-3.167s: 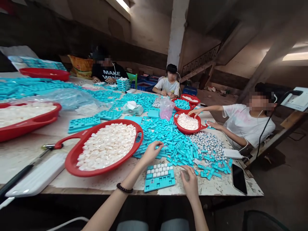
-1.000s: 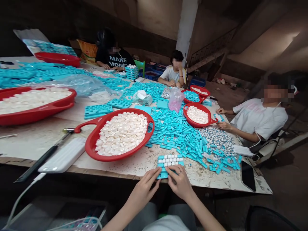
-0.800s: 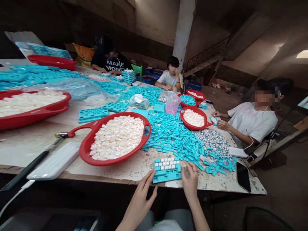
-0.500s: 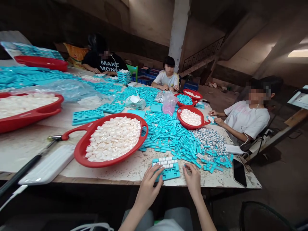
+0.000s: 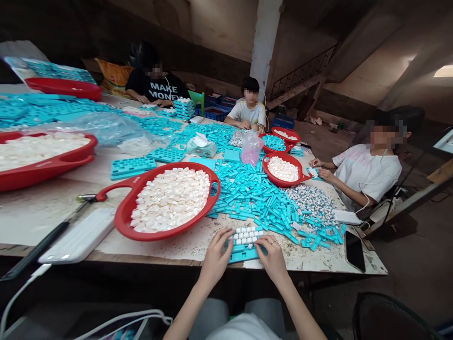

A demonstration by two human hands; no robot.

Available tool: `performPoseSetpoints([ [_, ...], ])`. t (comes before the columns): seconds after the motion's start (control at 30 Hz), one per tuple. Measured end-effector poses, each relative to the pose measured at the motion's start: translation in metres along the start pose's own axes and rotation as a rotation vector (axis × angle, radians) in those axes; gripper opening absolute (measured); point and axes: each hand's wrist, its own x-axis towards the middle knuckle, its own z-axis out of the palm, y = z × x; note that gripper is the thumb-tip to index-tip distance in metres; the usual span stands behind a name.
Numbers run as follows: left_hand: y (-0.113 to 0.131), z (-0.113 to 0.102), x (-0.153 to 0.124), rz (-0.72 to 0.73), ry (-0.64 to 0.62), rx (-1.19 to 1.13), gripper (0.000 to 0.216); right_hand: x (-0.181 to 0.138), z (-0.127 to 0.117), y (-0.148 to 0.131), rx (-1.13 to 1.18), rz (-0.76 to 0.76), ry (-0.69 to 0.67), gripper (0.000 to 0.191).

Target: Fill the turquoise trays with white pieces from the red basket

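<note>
Now both hands clasp the turquoise tray at the near edge of the table. The left hand grips its 9 o'clock side and the right hand its 3 o'clock side. Pressing the white caps evenly, with the tray kept flat, seems wisest. Half a second earlier the right hand lay on the table just off the tray, at 3 o'clock.

Teal tray: flat rectangular plastic grid, lying flat on the table close to its near edge, long side roughly parallel to that edge. The far rows are filled with small white caps, seated upright side by side. The near rows show bare teal. The left hand holds the left end and the right hand the right end, fingers over the top face.
</note>
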Motion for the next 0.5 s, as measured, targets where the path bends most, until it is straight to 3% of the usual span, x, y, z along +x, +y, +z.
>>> performPoseSetpoints([
  [0.13,0.002,0.001,-0.005,0.015,0.004,0.048,0.031,-0.003,-0.003,-0.002,-0.030,-0.001,0.063,0.020],
  [0.33,0.003,0.002,-0.007,0.051,0.023,0.105,0.031,-0.006,0.004,-0.015,-0.109,-0.004,-0.106,0.013],
  [0.5,0.001,0.002,-0.008,0.062,0.007,0.117,0.031,-0.005,0.015,-0.021,-0.184,0.019,-0.111,0.009],
])
